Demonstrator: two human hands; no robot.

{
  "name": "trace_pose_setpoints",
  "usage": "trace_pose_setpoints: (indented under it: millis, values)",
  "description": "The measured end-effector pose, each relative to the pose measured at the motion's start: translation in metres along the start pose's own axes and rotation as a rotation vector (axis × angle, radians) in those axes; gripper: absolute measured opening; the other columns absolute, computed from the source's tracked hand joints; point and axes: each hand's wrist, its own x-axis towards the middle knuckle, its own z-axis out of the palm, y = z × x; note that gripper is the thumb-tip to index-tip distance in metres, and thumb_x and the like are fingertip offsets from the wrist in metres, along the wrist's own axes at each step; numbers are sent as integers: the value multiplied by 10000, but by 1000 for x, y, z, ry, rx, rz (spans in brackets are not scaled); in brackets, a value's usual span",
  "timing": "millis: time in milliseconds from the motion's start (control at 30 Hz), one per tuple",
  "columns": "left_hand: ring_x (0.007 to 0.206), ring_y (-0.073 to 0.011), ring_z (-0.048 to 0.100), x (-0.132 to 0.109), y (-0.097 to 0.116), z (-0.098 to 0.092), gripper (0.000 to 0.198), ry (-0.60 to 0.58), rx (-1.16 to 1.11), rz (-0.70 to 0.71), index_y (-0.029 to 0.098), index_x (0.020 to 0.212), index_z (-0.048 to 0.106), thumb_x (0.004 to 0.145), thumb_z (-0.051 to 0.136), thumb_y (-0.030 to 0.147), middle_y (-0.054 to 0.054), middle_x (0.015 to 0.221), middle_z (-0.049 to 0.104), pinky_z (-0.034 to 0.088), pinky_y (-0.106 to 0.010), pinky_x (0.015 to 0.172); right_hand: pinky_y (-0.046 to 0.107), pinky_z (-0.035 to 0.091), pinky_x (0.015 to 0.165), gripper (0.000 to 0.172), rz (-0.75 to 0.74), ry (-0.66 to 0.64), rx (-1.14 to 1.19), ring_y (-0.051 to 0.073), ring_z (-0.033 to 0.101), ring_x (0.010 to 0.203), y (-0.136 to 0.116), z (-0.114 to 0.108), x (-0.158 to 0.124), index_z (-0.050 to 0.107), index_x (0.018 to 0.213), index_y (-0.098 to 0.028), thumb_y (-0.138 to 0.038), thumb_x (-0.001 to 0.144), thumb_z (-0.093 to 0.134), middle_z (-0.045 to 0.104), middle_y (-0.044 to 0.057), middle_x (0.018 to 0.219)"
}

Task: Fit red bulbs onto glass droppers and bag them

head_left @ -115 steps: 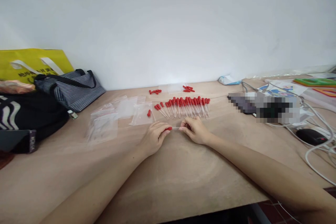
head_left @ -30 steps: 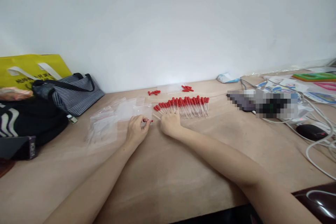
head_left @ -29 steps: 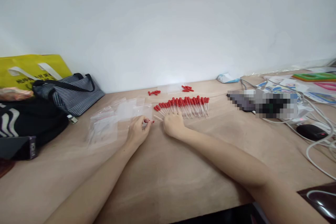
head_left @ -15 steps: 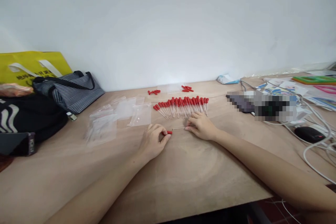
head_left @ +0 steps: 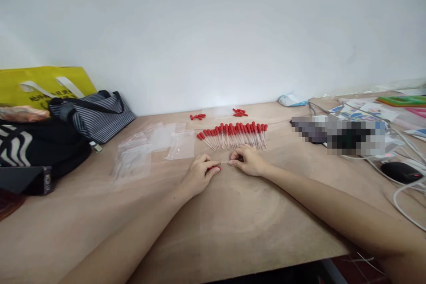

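Observation:
Between the thumb and fingers of my left hand (head_left: 199,173) is a red rubber dropper bulb (head_left: 214,168), partly covered by the fingers. My right hand (head_left: 246,161) pinches a thin clear dropper tube (head_left: 224,163), its free end pointing left at the bulb. Tube end and bulb meet or nearly meet; I cannot tell whether the tube is inside. Just beyond my hands lies a row of red-topped droppers (head_left: 238,129), their clear tubes toward me. Farther back are loose red bulbs (head_left: 198,116) on the left and more red bulbs (head_left: 240,112) on the right.
Clear zip bags (head_left: 135,157) lie left of the droppers. Behind them sit a striped bag (head_left: 96,115), a black bag (head_left: 43,146) and a yellow bag (head_left: 66,75). To the right are a black mouse (head_left: 400,172), white cables (head_left: 399,199) and a tissue pack (head_left: 293,100).
My right hand has moved left with the tube, closing the gap to the red bulb. My left fingers now reach over the bulb more. The view has shifted slightly.

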Motion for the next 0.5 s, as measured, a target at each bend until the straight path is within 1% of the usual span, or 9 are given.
trace_pose_setpoints:
  millis: [133, 233, 300, 400, 500]
  values:
    - [797, -162, 529, -2, 0, -1, 192, 36, -6, 17, 180, 869, 634, 829, 457, 246, -36, 810, 555, 424, -286, 721, 278, 313, 684, 133, 10, 60, -3, 142, 486, 730, 0, 1, -2, 565, 710, -172, -289, 769, 543, 594, 17, 743]
    - [810, -168, 538, -4, 0, -3, 198, 67, 4, 16, 173, 842, 585, 856, 406, 256, -33, 837, 587, 412, -303, 735, 261, 312, 638, 132, 19, 73, 47, 114, 481, 611, -3, 0, -6, 542, 752, -170, -272, 811, 481, 584, 3, 683]
    - [805, -172, 545, -4, 0, -3, 194, 89, 19, 6, 178, 855, 554, 866, 384, 271, -27, 834, 605, 405, -317, 739, 252, 313, 620, 139, -5, 68, 83, 103, 473, 560, -5, -1, -9, 527, 776, -170, -278, 827, 455, 573, -6, 646]
    - [806, -173, 556, -3, -1, -3, 192, 117, 22, 22, 182, 872, 540, 870, 375, 281, -26, 840, 622, 397, -328, 759, 256, 318, 648, 139, -56, 87, 100, 105, 485, 569, -8, -1, -12, 509, 785, -176, -286, 835, 442, 571, -11, 644]
    - [847, -174, 562, -2, -2, -3, 202, 119, 0, 60, 184, 935, 544, 871, 373, 271, -37, 891, 636, 391, -335, 795, 266, 315, 685, 148, -75, 101, 96, 107, 490, 579, -12, 1, -13, 506, 786, -181, -295, 843, 429, 570, -14, 650]
